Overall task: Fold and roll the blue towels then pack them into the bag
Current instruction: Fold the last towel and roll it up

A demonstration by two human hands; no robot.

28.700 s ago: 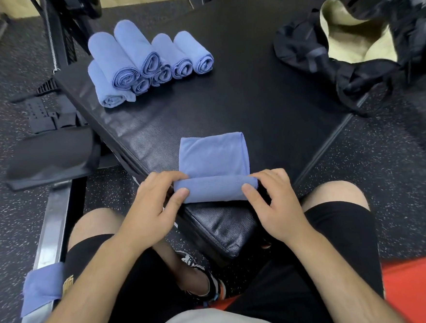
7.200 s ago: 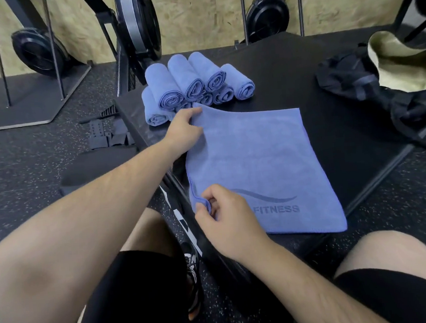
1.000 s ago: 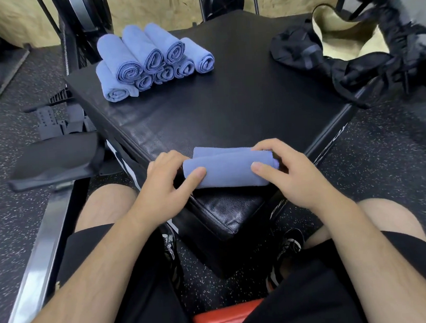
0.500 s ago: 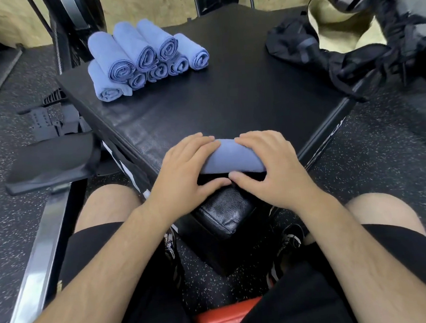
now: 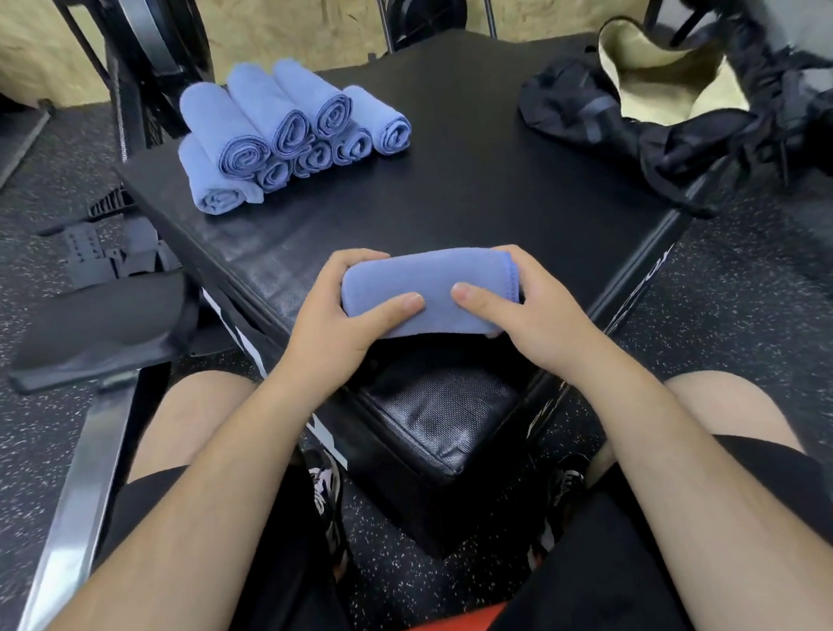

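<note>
Blue cloth towel (image 5: 429, 284), wound into a short tight roll, is gripped at its ends by the left hand (image 5: 336, 321) and right hand (image 5: 527, 307), fingers curled round it, at the near corner of the black padded tabletop (image 5: 470, 198). A second ago a flat tail remained; it is now wound in, so rolling looks finished. A pile of rolled blue towels (image 5: 288, 137) fills the far left corner, and an open black fabric bag with pale lining (image 5: 660, 96) the right corner. The bare surface between them leaves room.

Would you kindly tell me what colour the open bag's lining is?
The bag's lining is pale cream-yellow, seen best in the head view.
</note>
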